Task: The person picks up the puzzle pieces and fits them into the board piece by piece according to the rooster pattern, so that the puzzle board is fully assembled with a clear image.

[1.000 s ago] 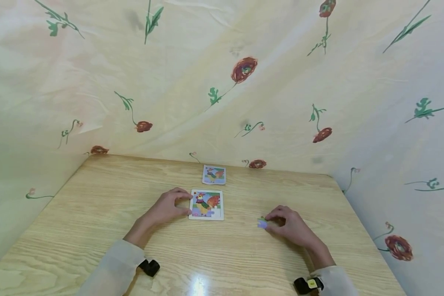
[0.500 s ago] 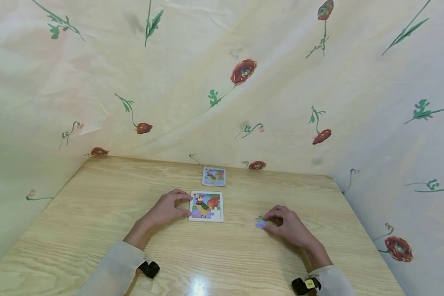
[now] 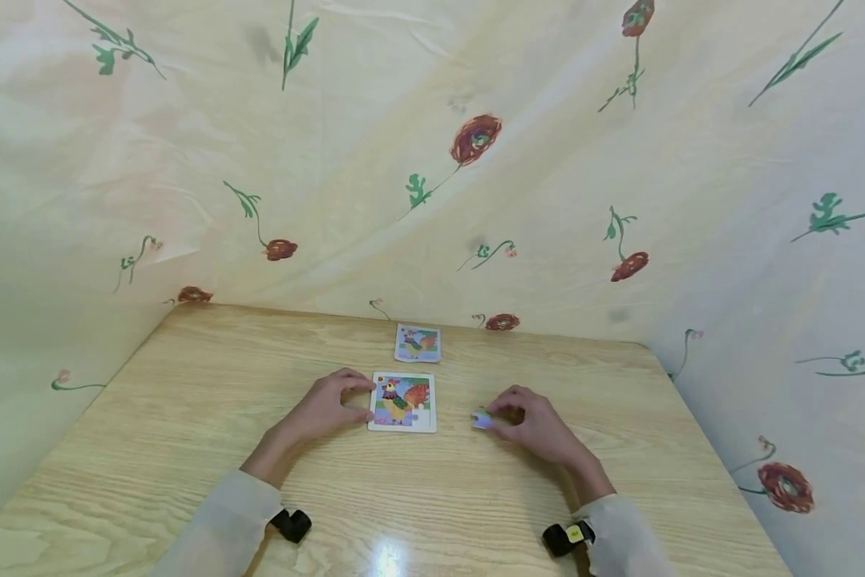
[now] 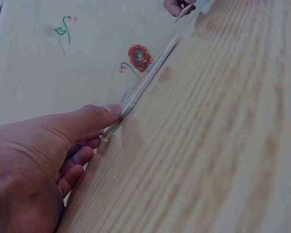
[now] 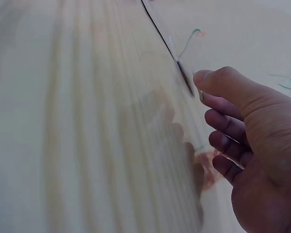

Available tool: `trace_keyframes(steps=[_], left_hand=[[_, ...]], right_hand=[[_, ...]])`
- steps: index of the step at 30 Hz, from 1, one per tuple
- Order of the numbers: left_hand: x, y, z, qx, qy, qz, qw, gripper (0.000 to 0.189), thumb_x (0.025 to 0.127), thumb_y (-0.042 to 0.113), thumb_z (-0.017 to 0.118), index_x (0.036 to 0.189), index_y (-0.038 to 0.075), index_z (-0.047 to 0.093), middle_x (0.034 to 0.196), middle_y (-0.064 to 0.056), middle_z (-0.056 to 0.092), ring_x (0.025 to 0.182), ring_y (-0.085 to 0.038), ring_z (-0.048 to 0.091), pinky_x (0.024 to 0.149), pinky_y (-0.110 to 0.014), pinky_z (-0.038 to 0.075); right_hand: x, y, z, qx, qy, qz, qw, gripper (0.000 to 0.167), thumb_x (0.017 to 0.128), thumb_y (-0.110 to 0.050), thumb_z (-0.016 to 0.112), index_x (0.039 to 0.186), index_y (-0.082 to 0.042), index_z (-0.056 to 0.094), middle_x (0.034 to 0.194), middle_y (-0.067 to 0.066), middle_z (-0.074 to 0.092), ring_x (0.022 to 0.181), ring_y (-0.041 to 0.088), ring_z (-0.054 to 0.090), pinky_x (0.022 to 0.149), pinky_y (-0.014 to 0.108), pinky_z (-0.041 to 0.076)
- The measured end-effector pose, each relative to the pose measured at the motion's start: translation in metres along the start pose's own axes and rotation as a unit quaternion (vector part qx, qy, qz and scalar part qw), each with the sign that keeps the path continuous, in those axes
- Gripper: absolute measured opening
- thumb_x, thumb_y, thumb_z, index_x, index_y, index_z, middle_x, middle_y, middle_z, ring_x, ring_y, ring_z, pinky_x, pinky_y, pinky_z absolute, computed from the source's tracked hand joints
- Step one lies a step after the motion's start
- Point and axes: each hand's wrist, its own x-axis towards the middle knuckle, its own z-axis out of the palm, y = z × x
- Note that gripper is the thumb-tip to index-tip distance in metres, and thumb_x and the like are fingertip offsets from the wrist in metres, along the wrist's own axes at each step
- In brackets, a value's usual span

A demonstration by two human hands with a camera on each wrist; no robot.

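Observation:
A square jigsaw tray [image 3: 433, 401] with a white rim lies mid-table in the head view, its picture a colourful rooster. The tray's lower right corner shows a white gap. My left hand [image 3: 331, 405] holds the tray's left side, thumb at the near corner and forefinger farther up. The left wrist view has the thumb [image 4: 111, 110] right on the tray's edge. To the right of the tray, my right hand [image 3: 536, 425] pinches a lilac and green jigsaw piece [image 3: 481, 419] between thumb and forefinger. Edge-on, that piece [image 5: 185, 78] looks thin and dark in the right wrist view.
A small card [image 3: 418, 343] printed with the same rooster lies behind the tray, near the table's back edge. The wooden table [image 3: 418, 497] is enclosed at the back and sides by a flowered cloth [image 3: 374, 144].
My right hand has moved left with the jigsaw piece, bringing it closer to the tray. The left hand and the tray stay where they were.

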Motion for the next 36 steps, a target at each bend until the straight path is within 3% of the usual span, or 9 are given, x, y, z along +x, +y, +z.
trace_keyframes(steps=[20, 29, 36], left_hand=[[-0.001, 0.001, -0.001, 0.009, 0.000, 0.012, 0.9999, 0.047, 0.089, 0.030, 0.082, 0.133, 0.018, 0.070, 0.139, -0.001, 0.059, 0.136, -0.032, 0.052, 0.111, -0.056, 0.045], [-0.002, 0.003, -0.002, 0.003, -0.001, 0.010, 0.9999, 0.046, 0.090, 0.028, 0.082, 0.133, 0.017, 0.070, 0.139, -0.001, 0.059, 0.136, -0.031, 0.052, 0.112, -0.057, 0.045], [-0.003, 0.004, -0.002, 0.007, -0.002, 0.015, 0.9999, 0.046, 0.091, 0.028, 0.081, 0.133, 0.016, 0.069, 0.139, -0.002, 0.059, 0.136, -0.032, 0.052, 0.111, -0.057, 0.045]], right_hand=[[0.042, -0.039, 0.044, 0.014, -0.042, -0.036, 0.9984, 0.017, 0.087, -0.023, 0.084, 0.103, -0.018, 0.079, 0.104, -0.004, 0.068, 0.088, 0.012, 0.054, 0.076, 0.023, 0.046], [0.048, -0.050, 0.055, 0.028, -0.072, -0.020, 0.9968, 0.018, 0.088, -0.024, 0.083, 0.104, -0.018, 0.079, 0.108, -0.003, 0.067, 0.091, 0.014, 0.051, 0.076, 0.023, 0.044], [0.049, -0.051, 0.057, 0.019, -0.072, -0.022, 0.9970, 0.018, 0.088, -0.026, 0.083, 0.104, -0.018, 0.079, 0.109, -0.001, 0.068, 0.093, 0.015, 0.051, 0.077, 0.023, 0.043]])
